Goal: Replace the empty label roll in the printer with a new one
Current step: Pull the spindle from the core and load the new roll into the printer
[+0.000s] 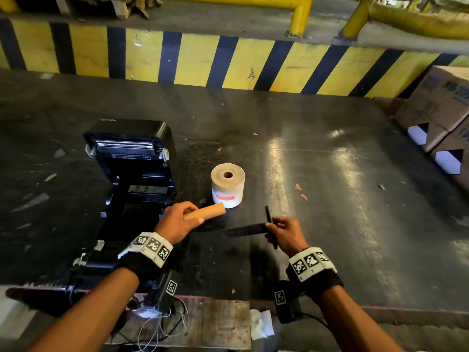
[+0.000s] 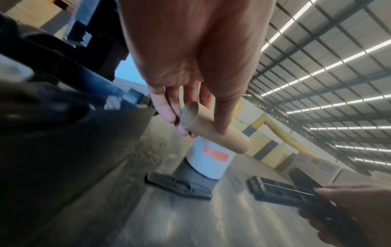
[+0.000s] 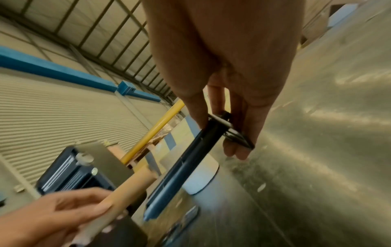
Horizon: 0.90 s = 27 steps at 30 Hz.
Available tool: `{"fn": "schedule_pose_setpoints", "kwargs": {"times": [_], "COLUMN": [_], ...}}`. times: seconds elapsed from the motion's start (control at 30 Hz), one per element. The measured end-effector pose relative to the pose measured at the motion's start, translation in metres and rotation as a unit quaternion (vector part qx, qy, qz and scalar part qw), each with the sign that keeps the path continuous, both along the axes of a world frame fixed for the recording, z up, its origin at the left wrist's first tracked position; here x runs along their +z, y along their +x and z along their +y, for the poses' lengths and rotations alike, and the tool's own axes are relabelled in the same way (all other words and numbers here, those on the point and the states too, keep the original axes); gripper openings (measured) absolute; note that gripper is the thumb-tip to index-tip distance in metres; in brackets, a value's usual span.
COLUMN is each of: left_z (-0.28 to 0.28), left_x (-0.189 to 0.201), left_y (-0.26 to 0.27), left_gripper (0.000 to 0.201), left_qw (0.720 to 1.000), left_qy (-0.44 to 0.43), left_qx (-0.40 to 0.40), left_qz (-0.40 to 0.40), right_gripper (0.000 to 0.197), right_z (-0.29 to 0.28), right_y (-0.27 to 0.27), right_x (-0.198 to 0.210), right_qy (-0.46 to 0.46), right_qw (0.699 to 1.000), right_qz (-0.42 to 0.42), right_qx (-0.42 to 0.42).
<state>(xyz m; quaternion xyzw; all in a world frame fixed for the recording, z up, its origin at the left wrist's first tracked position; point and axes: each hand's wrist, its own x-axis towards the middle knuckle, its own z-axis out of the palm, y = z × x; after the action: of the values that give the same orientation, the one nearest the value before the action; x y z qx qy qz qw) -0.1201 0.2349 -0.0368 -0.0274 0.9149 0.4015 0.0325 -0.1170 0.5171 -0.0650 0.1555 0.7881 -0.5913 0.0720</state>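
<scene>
The black label printer (image 1: 132, 174) stands on the left of the dark table with its lid swung up and its roll bay bare. My left hand (image 1: 177, 222) grips a bare brown cardboard core (image 1: 205, 212) (image 2: 213, 128) (image 3: 127, 187) just right of the printer. My right hand (image 1: 284, 232) pinches the black roll spindle (image 1: 250, 229) (image 3: 190, 158) at its flat end guide; the shaft points left toward the core. A full white label roll (image 1: 228, 185) (image 2: 209, 158) with a red sticker stands upright behind both hands.
A second black guide piece (image 1: 213, 226) (image 2: 180, 185) lies flat on the table (image 1: 330, 199) below the core. Cardboard boxes (image 1: 441, 115) sit at the right edge. A yellow-and-black striped barrier (image 1: 228, 62) runs along the back. Paper scraps dot the surface.
</scene>
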Motion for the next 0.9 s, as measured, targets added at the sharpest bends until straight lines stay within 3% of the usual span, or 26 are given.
{"fn": "schedule_pose_setpoints", "kwargs": {"times": [0.17,0.33,0.47,0.63,0.7,0.8,0.9], "left_z": [0.018,0.015,0.023,0.025,0.029,0.045,0.056], "left_x": [-0.032,-0.069,-0.071,-0.063,-0.053,-0.037,-0.037], "left_y": [0.005,0.006,0.010,0.011,0.014,0.020,0.023], "left_gripper": [0.026,0.034,0.035,0.039,0.047,0.059,0.052], "left_qw": [0.997,0.993,0.992,0.988,0.986,0.972,0.947], "left_qy": [-0.054,-0.084,-0.093,-0.118,-0.144,-0.142,-0.203], "left_qx": [-0.028,-0.034,-0.040,-0.067,-0.083,-0.187,-0.247], "left_qz": [-0.043,-0.082,-0.073,-0.071,-0.027,0.003,-0.035], "right_gripper": [0.034,0.028,0.023,0.022,0.022,0.020,0.015], "right_z": [-0.031,-0.045,-0.046,-0.043,-0.042,-0.040,-0.036], "right_y": [0.012,0.026,0.029,0.030,0.030,0.028,0.026], "right_x": [-0.030,-0.038,-0.040,-0.042,-0.043,-0.042,-0.037], "right_qy": [0.072,0.145,0.180,0.167,0.157,0.107,0.064], "right_qw": [0.996,0.987,0.981,0.983,0.985,0.993,0.996], "right_qz": [-0.034,-0.035,-0.030,-0.023,-0.022,-0.017,-0.009], "right_qx": [0.039,0.053,0.061,0.069,0.066,0.052,0.055]}}
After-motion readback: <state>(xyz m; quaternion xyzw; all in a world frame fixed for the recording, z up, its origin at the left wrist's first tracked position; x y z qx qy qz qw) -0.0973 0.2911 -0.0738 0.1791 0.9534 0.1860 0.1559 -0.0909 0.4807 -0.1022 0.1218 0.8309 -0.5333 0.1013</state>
